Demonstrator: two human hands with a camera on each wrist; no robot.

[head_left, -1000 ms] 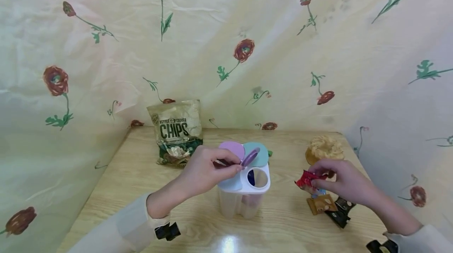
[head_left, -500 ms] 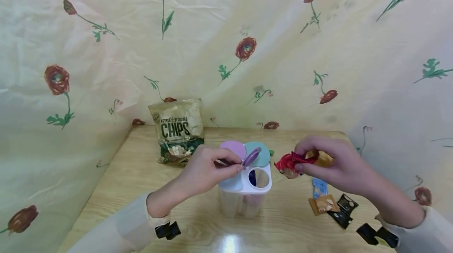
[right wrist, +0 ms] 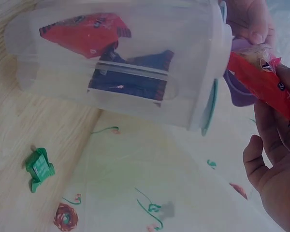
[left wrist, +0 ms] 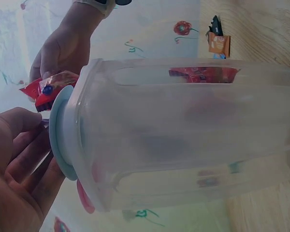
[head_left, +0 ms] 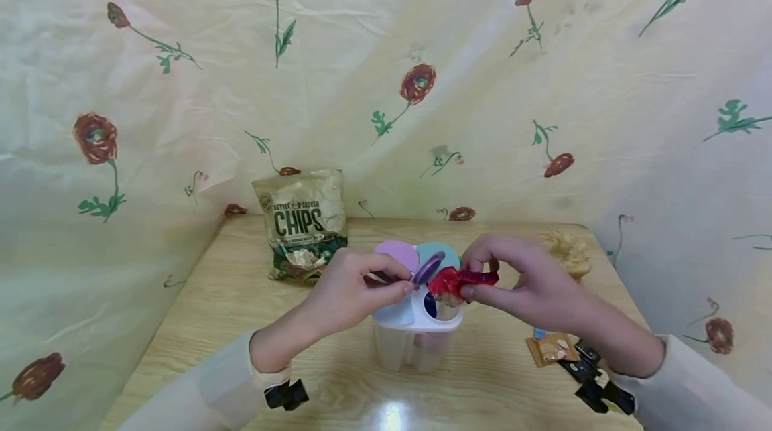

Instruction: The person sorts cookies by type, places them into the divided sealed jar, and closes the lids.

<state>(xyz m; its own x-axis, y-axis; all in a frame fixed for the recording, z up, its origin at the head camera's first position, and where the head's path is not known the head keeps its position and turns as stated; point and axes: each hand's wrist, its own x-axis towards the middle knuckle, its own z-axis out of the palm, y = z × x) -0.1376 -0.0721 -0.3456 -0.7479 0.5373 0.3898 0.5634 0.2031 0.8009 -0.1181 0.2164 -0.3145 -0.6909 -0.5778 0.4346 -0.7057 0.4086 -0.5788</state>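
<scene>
A clear storage container with a white top and round colored lids stands upright on the table. My left hand pinches its raised purple lid, beside a round opening in the top. My right hand grips a small red snack packet just over that opening, close to the purple lid. Through the container wall, the right wrist view shows another red packet and a dark blue packet inside. In the left wrist view, the held packet partly covers the right fingers.
An upright chips bag is at the back left. A beige ruffled thing sits behind my right forearm. Near that wrist lie a brown packet and black packets. Behind the container is a small green wrapped piece.
My right hand has carried the red packet leftward from beside the loose packets to the container's opening. The left hand keeps holding the purple lid up.
</scene>
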